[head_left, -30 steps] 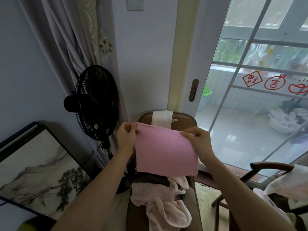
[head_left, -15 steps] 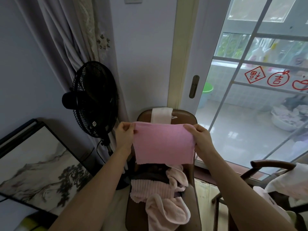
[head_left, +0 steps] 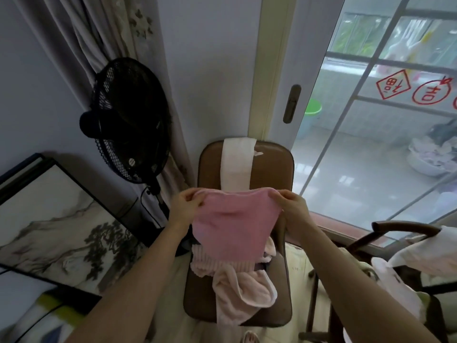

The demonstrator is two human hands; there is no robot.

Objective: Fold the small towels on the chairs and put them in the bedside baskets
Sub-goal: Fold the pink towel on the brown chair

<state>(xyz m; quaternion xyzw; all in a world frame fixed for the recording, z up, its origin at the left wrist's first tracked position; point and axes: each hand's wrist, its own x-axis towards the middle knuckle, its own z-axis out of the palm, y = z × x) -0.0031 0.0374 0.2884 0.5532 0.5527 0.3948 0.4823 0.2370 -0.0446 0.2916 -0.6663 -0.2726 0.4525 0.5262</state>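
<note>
Brown chair (head_left: 272, 169) by the glass door has a heap of pale towels (head_left: 237, 290) on the seat. Above it hangs the pink towel (head_left: 235, 226), left hand (head_left: 184, 206) and right hand (head_left: 293, 206) each with fingers pinched on a top corner. Looks light and floppy, so those corners seem the best spots to grip.

A pink towel (head_left: 232, 226) of soft, matt cloth with a fine nap. Beneath it, paler pink towels (head_left: 237, 290) in fluffy, ribbed terry. The brown chair (head_left: 272, 169) has smooth, faintly glossy leather-like upholstery. A black fan (head_left: 128, 120) has a wire mesh grille. Floor tiles (head_left: 351, 169) beyond the glass door shine glossily.
</note>
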